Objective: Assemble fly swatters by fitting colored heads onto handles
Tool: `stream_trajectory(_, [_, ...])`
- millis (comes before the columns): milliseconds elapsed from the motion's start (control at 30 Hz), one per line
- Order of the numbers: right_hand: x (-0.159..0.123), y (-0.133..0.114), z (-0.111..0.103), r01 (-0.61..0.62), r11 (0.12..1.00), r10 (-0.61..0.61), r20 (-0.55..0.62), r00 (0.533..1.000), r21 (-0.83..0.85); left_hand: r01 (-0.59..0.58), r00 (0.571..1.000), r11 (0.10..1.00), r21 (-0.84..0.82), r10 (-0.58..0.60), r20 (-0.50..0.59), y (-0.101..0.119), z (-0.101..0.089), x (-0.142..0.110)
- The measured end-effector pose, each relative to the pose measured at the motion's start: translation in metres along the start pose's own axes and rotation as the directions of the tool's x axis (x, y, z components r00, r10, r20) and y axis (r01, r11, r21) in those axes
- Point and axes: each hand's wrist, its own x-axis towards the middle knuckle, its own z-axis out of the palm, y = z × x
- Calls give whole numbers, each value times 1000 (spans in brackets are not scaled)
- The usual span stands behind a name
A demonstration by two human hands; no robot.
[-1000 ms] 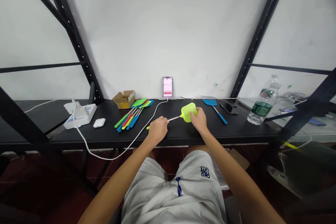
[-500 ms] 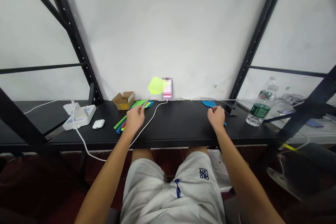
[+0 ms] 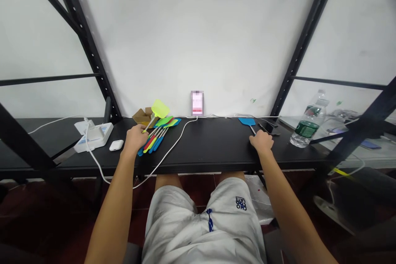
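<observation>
My left hand (image 3: 135, 139) is closed round the handle of a yellow-green fly swatter (image 3: 160, 108). Its flat head points up and to the right, raised above the table. Just under and beside that hand, several fly swatters (image 3: 156, 138) with green, blue, red and yellow parts lie fanned in a pile. On the right, my right hand (image 3: 262, 142) rests low over the table, fingers curled on a blue fly swatter (image 3: 246, 121). The blue head lies flat near the wall; most of its handle is hidden by the hand.
A small cardboard box (image 3: 141, 116) stands behind the pile. A phone (image 3: 197, 103) leans on the wall, its white cable (image 3: 173, 147) crossing the black table (image 3: 210, 144). Left are an earbud case (image 3: 116, 145) and a power strip (image 3: 95, 138); right, water bottles (image 3: 306, 130).
My left hand has moved left and back from the middle, bringing the yellow-green fly swatter over the pile and box. My right hand has shifted slightly right and nearer along the blue one.
</observation>
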Motion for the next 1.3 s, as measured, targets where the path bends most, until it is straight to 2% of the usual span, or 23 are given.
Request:
stream_trajectory(300, [4,3,2,7,999,-10,77,997,39,-1,997,981,196,-14,75,5,11,-8])
stream_trajectory(500, [5,0,-4,-3,1000,7,209,978,-23,23,990,967,255,-57,128,3,18,-6])
stream_trajectory(633, [0,-4,-8,-3,1000,8,197,980,-23,34,983,963,268,-81,166,8,14,-8])
stream_trajectory(767, [-4,-8,-11,-54,998,52,157,986,15,44,982,957,287,-94,164,13,9,-11])
stream_trajectory(933, [-4,-10,-15,-110,989,90,180,979,100,32,980,955,296,-88,179,12,7,-11])
stream_trajectory(1033, [-5,-13,-21,-110,981,89,131,987,161,39,977,956,292,-97,187,11,5,-11])
stream_trajectory(1133, [-9,-19,-30,-48,971,42,28,999,234,26,981,963,269,-75,177,16,-1,-14])
stream_trajectory(1233, [-14,-30,-38,71,936,-41,-94,995,345,-51,991,979,200,25,130,33,-10,-21])
stream_trajectory(1300, [-21,-41,-41,173,850,-100,-170,980,498,-147,984,984,97,136,111,50,-16,-30])
